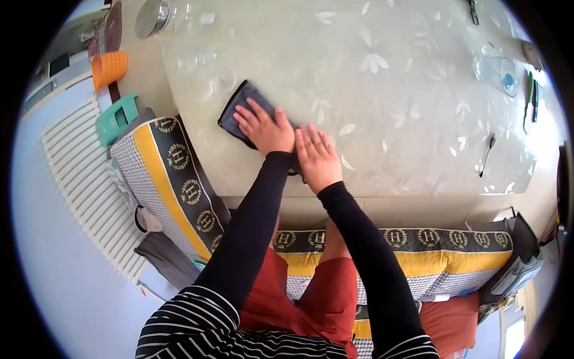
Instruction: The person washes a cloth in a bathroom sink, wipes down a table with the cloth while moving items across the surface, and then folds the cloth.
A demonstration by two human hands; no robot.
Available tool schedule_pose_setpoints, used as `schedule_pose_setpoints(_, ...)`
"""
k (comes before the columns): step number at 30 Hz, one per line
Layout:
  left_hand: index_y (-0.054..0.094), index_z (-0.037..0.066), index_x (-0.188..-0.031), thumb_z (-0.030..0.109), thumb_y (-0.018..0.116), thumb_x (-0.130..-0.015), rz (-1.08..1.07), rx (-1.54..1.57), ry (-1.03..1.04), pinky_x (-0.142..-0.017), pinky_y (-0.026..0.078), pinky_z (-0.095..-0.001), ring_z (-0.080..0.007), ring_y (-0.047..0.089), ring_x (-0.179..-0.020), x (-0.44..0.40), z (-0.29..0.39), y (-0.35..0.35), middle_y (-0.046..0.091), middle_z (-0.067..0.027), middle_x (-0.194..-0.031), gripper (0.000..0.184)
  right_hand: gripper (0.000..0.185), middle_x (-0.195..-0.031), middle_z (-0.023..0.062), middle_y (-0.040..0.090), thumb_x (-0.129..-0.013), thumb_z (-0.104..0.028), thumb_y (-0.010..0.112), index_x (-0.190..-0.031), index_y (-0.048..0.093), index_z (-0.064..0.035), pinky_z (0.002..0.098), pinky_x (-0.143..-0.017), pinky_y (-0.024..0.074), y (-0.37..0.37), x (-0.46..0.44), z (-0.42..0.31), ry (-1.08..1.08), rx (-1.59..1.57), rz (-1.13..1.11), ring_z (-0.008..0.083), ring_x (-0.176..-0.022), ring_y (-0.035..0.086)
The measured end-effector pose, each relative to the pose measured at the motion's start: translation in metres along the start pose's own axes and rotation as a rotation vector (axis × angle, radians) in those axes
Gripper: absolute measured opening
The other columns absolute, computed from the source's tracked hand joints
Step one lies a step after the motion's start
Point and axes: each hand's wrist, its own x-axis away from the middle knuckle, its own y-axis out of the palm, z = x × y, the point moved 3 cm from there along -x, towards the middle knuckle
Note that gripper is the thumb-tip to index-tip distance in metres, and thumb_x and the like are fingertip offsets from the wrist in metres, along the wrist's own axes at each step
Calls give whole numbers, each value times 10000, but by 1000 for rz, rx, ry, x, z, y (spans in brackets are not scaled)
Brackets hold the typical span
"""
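A dark grey folded cloth [240, 99] with black edging lies on the table [353, 78], near its front edge. My left hand [265, 127] rests flat on top of it, fingers spread toward the far left. Beside it, my right hand [317, 155] lies flat with fingers stretched out at the cloth's right end, its fingertips close to my left wrist. Both palms face down. Part of the cloth is hidden beneath my hands and forearms, and a small yellowish bit shows below them.
A glass jar with a metal lid [153, 18] is at the table's far left. On the right are a clear glass pitcher [498, 73] and a thin dark stick-like item [488, 155]. An orange basket [109, 70] and a patterned seat cover [179, 155] are left of the table.
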Motion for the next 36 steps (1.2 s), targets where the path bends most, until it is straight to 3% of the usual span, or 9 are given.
schedule_pose_setpoints(6,433,-3,-1499,350,577,-916,-25,144,445,-1186,242,-613,-504,311,-1467,14,153,-4,377,-310,-1567,697,485,-1318,221,658,-850,-48,597,-1319,595,74,427,-939,517,-57,29,86,156,164,107,320,-1165,671)
schedule_pose_setpoints(9,529,23,-1429,291,605,-860,-185,473,708,-1186,274,-573,-418,378,-1453,42,220,-9,469,-238,-1522,634,469,-1137,242,715,-803,45,589,-1269,613,88,440,-853,537,-89,64,123,265,162,194,358,-955,706)
schedule_pose_setpoints(13,557,77,-1448,254,604,-869,-269,539,1041,-1245,235,-476,-289,343,-1512,92,238,2,435,-149,-1593,607,480,-933,203,735,-889,-34,602,-1365,607,26,448,-718,544,-101,118,121,501,225,56,360,-787,700)
schedule_pose_setpoints(16,592,91,-1420,236,590,-879,-262,548,1157,-1245,239,-460,-253,369,-1503,83,218,12,468,-126,-1575,560,393,-869,181,733,-922,-59,617,-1309,674,-27,439,-676,546,-95,110,93,417,211,148,346,-708,690)
schedule_pose_setpoints(19,649,90,-1348,198,607,-847,-227,504,1070,-1219,292,-468,-277,414,-1476,59,166,6,517,-135,-1534,514,347,-949,155,755,-868,-34,634,-1204,718,-25,432,-687,555,-77,76,56,443,186,80,331,-721,700)
schedule_pose_setpoints(23,662,76,-1321,136,606,-805,-228,321,814,-1168,354,-503,-355,433,-1453,22,55,-23,535,-157,-1509,522,354,-998,132,758,-812,-20,621,-1151,720,-40,403,-692,560,-45,37,-8,219,-22,54,286,-737,705)
schedule_pose_setpoints(29,524,4,-1459,71,525,-786,-48,157,388,-1226,270,-537,-472,348,-1478,43,-147,-37,441,-249,-1563,676,267,-1065,112,746,-842,-83,595,-1094,676,-48,377,-756,546,46,35,-109,-174,-214,-101,245,-825,718)
schedule_pose_setpoints(31,483,0,-1491,90,510,-813,-8,149,233,-1228,265,-535,-483,316,-1491,68,-201,-36,409,-271,-1576,684,285,-1105,118,739,-848,-110,593,-1114,664,-36,379,-785,544,63,39,-136,-250,-175,-441,241,-856,719)
schedule_pose_setpoints(36,435,4,-1523,160,534,-817,178,155,-72,-1219,241,-575,-499,293,-1494,98,-181,-11,381,-266,-1598,729,303,-1047,115,739,-851,-133,596,-1126,665,-26,385,-750,549,38,49,-105,-216,-159,-408,251,-837,715)
